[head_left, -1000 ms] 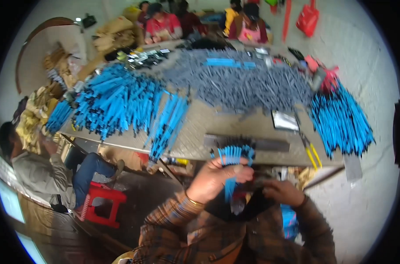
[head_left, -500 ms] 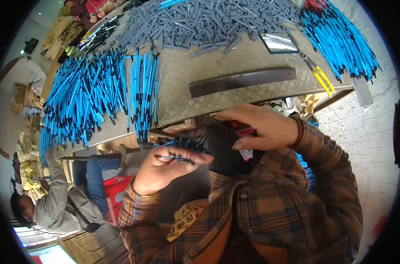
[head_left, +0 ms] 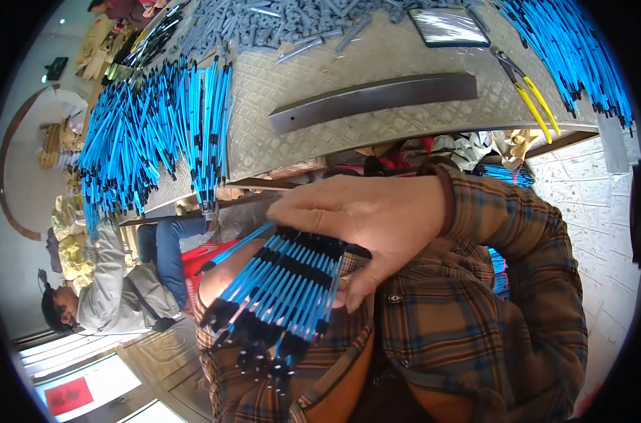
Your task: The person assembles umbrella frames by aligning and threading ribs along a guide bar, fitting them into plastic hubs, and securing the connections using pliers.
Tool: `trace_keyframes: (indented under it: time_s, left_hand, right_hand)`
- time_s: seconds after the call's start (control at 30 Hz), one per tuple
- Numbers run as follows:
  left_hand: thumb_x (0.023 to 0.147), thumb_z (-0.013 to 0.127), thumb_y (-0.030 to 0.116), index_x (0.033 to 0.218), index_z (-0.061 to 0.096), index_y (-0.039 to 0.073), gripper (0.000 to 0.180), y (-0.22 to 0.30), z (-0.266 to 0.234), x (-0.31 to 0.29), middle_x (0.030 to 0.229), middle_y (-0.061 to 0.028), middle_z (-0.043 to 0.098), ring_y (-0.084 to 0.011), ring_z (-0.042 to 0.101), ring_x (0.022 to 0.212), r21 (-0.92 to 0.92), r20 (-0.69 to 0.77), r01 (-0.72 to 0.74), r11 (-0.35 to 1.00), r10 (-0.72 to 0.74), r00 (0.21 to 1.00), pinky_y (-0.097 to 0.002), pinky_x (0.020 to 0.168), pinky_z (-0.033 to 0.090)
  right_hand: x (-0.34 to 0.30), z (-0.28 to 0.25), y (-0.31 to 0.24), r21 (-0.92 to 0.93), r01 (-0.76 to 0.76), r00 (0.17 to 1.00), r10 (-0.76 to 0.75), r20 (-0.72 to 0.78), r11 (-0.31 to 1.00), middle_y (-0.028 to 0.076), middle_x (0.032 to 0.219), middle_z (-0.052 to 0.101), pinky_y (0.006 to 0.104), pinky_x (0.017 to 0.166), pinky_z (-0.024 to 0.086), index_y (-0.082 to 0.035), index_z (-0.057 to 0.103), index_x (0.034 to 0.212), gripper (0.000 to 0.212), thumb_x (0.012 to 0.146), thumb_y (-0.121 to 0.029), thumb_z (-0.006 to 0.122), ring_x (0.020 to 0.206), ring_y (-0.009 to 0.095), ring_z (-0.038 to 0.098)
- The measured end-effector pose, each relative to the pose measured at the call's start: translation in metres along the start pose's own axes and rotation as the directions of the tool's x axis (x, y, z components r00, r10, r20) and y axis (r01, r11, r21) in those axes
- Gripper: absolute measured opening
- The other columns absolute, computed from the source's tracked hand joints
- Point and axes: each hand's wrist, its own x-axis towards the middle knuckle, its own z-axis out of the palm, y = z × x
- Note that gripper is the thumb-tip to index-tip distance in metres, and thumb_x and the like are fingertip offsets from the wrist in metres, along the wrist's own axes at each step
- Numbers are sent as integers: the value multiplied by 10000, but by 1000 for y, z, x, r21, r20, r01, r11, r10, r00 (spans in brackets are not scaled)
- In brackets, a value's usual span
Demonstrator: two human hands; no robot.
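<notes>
At the lower left, a red panel (head_left: pixel 69 396) shows against a bright pane (head_left: pixel 116 377); any marking on it is too small to read. Between the two hands, in front of the plaid shirt (head_left: pixel 447 317), is a fanned bundle of blue sticks (head_left: pixel 282 278) with black ends, located on the near side of the surface (head_left: pixel 264 92) and clear of it. The right hand (head_left: pixel 370 211) covers the upper end of the bundle, fingers bent across the top and thumb beside the right edge; whether it grips or only touches cannot be determined. The left hand (head_left: pixel 225 273) is behind the bundle and largely hidden; its closure cannot be determined. On the surface beyond the hands is a dark bar (head_left: pixel 377 101), with yellow-handled pliers (head_left: pixel 525 92) to its right and loose grey parts (head_left: pixel 285 17) at the far side.
</notes>
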Motion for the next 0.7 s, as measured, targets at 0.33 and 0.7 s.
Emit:
trace_keyframes:
  time_s: [0.33, 0.7]
  left_hand:
    - [943, 235, 445, 1352, 297, 14, 598, 3, 115, 53, 1380, -272, 286, -429, 315, 1263, -431, -33, 379, 819, -434, 900, -675, 935, 301]
    - [966, 315, 286, 1250, 385, -81, 470, -23, 123, 60, 1265, -234, 461, -401, 457, 1170, -81, 286, 191, 978, -161, 945, -554, 933, 413]
  right_hand:
    - [-133, -6, 24, 133, -369, 922, 380, -73, 920, 234, 1246, 408, 429, 981, 348, 43, 312, 1289, 852, 678, -369, 739, 1154, 375, 429]
    - [-138, 8, 22, 401, -30, 964, 133, -231, 915, 204, 1260, 401, 402, 990, 320, 43, 302, 1305, 831, 783, -531, 599, 1164, 332, 411]
